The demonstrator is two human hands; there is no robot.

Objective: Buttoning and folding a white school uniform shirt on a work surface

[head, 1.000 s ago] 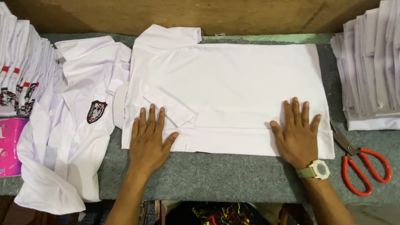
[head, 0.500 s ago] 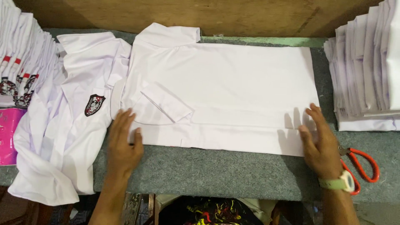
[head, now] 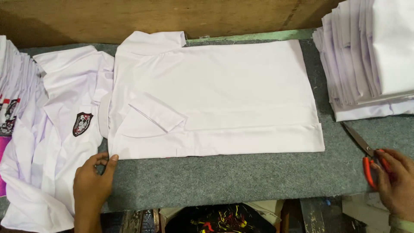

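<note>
So we've got a folded white shirt (head: 224, 95) lying flat in the middle of the grey felt table (head: 241, 177), collar to the left. Our left hand (head: 91, 185) is at its near left corner, thumb and fingers pinching the edge of the fabric. Our right hand (head: 394, 181) is way over at the right, fingers curled around the red handles of the scissors (head: 366, 155), blades pointing far-left. There's a stack of folded white shirts (head: 371, 56) at the far right and a crested shirt (head: 64, 129) spread out on the left.
</note>
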